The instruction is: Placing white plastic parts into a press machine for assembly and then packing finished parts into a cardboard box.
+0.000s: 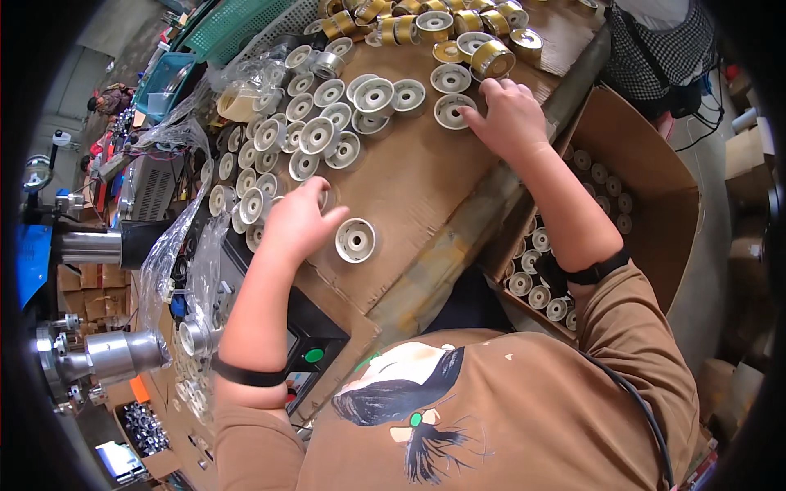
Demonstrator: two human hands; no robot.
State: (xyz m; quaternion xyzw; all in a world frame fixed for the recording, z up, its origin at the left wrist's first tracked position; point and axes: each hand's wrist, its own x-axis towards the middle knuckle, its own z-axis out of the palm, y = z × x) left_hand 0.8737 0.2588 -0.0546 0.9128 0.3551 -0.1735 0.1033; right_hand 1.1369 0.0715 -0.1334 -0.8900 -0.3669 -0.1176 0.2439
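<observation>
On the cardboard-covered bench (409,188) lie many white, round, cup-like metal parts with a hole in the middle. My left hand (299,222) is over the near side of the pile, thumb spread from the fingers. A white part shows partly behind that hand, and whether I touch it is unclear. Just right of its thumb lies a single white part (355,240). My right hand (512,119) reaches to the far right with thumb and fingers apart. Its thumb is at the rim of another white part (452,111), and its fingertips are close below a gold-banded part (493,60).
More gold-banded parts (434,23) crowd the far end. To the right, below the bench edge, an open cardboard box (655,221) holds rows of white parts. Clear plastic film (176,221) and metal machine spindles (123,356) are at left. Another person (659,49) is at the far right.
</observation>
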